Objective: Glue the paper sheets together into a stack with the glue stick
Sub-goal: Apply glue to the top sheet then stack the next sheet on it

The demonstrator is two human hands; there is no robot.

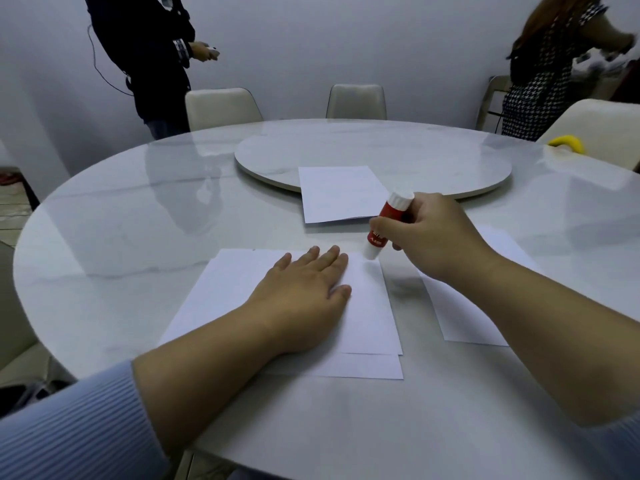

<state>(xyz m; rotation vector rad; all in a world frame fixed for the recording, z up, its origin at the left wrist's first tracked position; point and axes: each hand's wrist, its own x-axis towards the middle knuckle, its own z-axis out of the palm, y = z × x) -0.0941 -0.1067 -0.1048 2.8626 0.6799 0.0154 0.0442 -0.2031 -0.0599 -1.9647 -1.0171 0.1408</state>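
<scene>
Left forearm: wearing a light blue, finely ribbed knit sleeve [69,431], pushed up and ending in a soft rolled cuff well short of the wrist. Left hand [304,299]: showing bare, with short trimmed nails and no rings. Right hand [436,237]: showing bare likewise, the forearm uncovered to the frame edge, where a sliver of the same blue fabric [620,445] is appearing.

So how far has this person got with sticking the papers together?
Early on, it seems. Two sheets already lie stacked in front of the person, edges offset. The left hand presses that stack flat while the right hand holds the glue stick tilted, its tip at the top sheet's far right corner. Left to add: sheets by the turntable and one under the right arm.
</scene>
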